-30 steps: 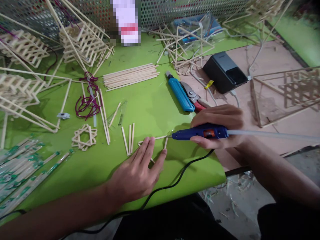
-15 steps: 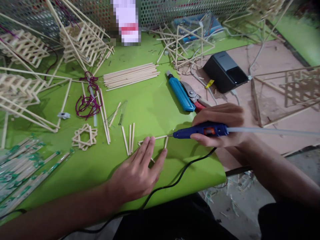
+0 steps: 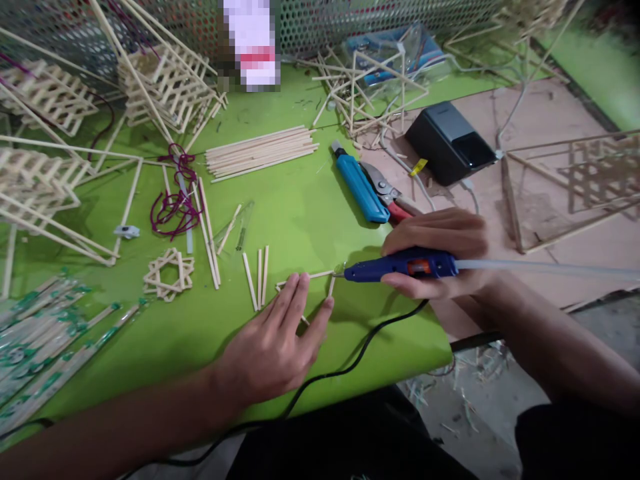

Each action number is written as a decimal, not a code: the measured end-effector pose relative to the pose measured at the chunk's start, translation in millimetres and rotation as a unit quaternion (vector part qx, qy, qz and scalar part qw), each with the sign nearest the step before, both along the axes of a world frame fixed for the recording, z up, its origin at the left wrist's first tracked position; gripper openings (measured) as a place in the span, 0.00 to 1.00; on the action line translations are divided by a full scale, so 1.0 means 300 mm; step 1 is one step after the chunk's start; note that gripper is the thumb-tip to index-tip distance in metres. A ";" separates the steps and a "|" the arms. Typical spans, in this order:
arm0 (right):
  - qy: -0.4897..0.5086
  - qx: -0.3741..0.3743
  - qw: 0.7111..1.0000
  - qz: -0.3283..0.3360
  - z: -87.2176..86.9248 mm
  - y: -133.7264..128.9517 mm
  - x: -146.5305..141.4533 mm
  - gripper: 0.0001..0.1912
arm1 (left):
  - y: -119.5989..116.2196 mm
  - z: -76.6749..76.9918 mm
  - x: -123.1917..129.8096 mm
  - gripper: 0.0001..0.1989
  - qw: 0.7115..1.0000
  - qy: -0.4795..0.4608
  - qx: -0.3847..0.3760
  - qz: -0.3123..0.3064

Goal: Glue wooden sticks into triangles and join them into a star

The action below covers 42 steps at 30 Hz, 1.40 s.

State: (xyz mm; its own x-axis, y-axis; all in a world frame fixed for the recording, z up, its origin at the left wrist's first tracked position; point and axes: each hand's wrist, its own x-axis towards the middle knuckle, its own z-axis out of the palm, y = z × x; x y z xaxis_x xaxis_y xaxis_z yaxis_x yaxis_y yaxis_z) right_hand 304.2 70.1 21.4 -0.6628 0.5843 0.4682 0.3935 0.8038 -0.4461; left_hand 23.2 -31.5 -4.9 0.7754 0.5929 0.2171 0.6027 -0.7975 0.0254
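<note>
Glue gun point(image 3: 400, 266) clasped in right hand point(image 3: 435, 247), nozzle at joined sticks point(image 3: 321, 274) near front edge of table point(image 3: 395, 350); left hand point(image 3: 273, 343) unclenched, pressing sticks down.

Glue gun point(image 3: 400, 265) | since last picture | shifted slightly toward the person

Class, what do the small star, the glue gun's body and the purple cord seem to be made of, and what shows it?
Small star: probably bare wood or bamboo; pale, matt sticks.
Glue gun's body: likely hard plastic; smooth, dark blue.
Purple cord: perhaps yarn or string, fibre unclear; thin, limp loops.
</note>
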 end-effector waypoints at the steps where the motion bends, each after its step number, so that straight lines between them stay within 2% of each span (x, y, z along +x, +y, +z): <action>1: 0.001 0.004 1.000 0.000 0.000 0.001 0.000 0.10 | 0.000 -0.001 -0.001 0.27 1.000 -0.001 -0.001 -0.002; 11: -0.008 0.021 1.000 -0.017 -0.005 0.003 0.006 0.11 | 0.000 0.002 0.002 0.24 1.000 -0.007 0.001 0.003; 18: -0.006 0.015 1.000 0.002 0.000 0.002 0.007 0.09 | -0.001 -0.001 0.000 0.26 1.000 -0.007 0.007 -0.001; 22: 0.008 0.024 1.000 0.016 -0.014 0.003 0.005 0.12 | -0.002 0.002 0.001 0.27 1.000 -0.004 0.004 0.000; 30: -0.001 0.035 0.999 -0.010 -0.014 0.004 0.008 0.11 | -0.003 0.001 0.000 0.26 1.000 0.005 -0.001 0.005; 42: 0.008 0.027 1.000 0.007 -0.012 0.004 0.015 0.11 | -0.002 0.004 0.004 0.25 1.000 0.002 0.000 0.004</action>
